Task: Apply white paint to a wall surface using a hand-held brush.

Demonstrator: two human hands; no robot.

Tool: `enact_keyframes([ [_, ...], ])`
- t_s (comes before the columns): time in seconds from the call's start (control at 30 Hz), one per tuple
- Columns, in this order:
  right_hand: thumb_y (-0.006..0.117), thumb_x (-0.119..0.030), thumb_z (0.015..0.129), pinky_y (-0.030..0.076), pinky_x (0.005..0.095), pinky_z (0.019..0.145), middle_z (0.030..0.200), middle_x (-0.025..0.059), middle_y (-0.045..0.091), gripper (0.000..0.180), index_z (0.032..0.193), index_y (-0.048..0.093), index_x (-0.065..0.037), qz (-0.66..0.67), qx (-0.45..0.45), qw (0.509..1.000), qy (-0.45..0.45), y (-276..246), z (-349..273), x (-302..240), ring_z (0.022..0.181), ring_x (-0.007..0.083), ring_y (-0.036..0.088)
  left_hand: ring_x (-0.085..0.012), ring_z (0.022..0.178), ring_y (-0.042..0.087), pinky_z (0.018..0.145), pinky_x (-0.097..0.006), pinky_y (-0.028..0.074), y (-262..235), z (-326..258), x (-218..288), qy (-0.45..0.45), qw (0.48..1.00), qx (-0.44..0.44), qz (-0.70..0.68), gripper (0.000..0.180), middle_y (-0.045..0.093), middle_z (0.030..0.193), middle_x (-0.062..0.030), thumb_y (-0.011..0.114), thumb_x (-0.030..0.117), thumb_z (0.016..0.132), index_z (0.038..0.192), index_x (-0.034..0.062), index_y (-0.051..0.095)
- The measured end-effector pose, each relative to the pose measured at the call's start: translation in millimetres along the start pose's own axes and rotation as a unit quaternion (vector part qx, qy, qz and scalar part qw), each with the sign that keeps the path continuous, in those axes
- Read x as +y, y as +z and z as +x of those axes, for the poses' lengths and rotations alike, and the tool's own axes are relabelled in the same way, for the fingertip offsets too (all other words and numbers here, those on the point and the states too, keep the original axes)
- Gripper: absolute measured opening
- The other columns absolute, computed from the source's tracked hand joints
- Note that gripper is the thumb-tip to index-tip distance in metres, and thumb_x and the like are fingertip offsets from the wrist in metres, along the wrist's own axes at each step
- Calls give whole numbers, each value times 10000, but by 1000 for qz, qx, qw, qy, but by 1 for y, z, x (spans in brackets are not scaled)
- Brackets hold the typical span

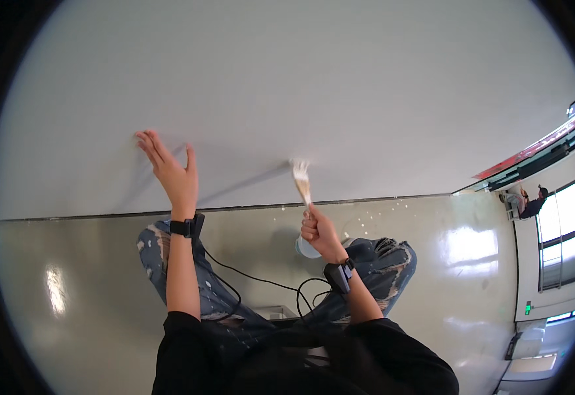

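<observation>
My left hand (170, 168) is open, its fingers spread and pressed flat against the white wall (301, 79). My right hand (318, 230) is closed around the handle of a paintbrush (302, 181). The brush's pale bristles touch the wall just above the dark baseboard line (399, 196). Both wrists wear black bands with cables running down toward my body. My knees in torn, paint-spattered jeans (366, 263) rest on the floor below my hands.
A glossy pale floor (70, 276) meets the wall, with white specks near the brush. A small light blue object (306, 249) lies by my right knee. Far right, windows (567, 224) and another person (531, 205) by a ledge.
</observation>
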State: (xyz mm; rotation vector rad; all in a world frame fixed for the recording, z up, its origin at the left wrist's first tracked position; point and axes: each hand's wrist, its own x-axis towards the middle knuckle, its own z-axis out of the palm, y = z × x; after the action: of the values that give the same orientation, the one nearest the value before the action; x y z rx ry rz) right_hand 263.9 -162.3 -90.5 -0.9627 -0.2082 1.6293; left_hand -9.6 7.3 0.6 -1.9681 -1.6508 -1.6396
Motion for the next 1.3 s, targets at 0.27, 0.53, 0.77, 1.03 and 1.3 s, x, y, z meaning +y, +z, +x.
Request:
enact_keyframes([
  [0.27, 475, -363, 1000, 142, 250, 392, 542, -71, 226, 358, 766, 425, -97, -77, 22, 997, -3, 68, -55, 3, 406, 56, 191, -487, 1418, 98, 1117, -517, 247, -4, 8, 2, 25, 999, 19, 20, 823, 58, 1567, -239, 622, 210, 885, 1504, 13, 117],
  [0.53, 448, -419, 1009, 149, 232, 408, 570, -63, 239, 389, 833, 473, -72, -112, 4, 952, -283, 111, -75, -100, 433, 46, 198, -476, 1427, 70, 1135, -510, 205, -3, 6, 10, 5, 1000, 13, 15, 837, 22, 1571, -235, 617, 247, 901, 1506, 2, 93],
  [0.77, 430, -446, 1009, 155, 224, 399, 576, -59, 238, 407, 816, 446, -88, -161, -16, 943, -289, 82, -25, -120, 439, 41, 202, -442, 1442, 28, 1161, -494, 114, -1, 6, 8, 3, 1000, 10, -11, 833, 24, 1576, -222, 602, 277, 929, 1512, 18, 66],
  [1.03, 406, -468, 1009, 179, 229, 368, 573, -39, 304, 405, 840, 447, -103, -145, 32, 974, -172, 12, 13, -30, 402, 50, 249, -445, 1440, 62, 1138, -509, 182, 5, -3, 1, 12, 999, 2, 30, 838, 35, 1574, -231, 613, 260, 908, 1510, 11, 85],
  [1.3, 415, -447, 1012, 181, 251, 372, 568, -31, 306, 398, 796, 386, -114, -138, 5, 989, 51, -20, 3, 51, 391, 74, 246, -420, 1450, 63, 1123, -531, 185, 10, -7, -10, -4, 1000, -2, 23, 829, 31, 1582, -208, 593, 293, 918, 1519, 39, 81],
])
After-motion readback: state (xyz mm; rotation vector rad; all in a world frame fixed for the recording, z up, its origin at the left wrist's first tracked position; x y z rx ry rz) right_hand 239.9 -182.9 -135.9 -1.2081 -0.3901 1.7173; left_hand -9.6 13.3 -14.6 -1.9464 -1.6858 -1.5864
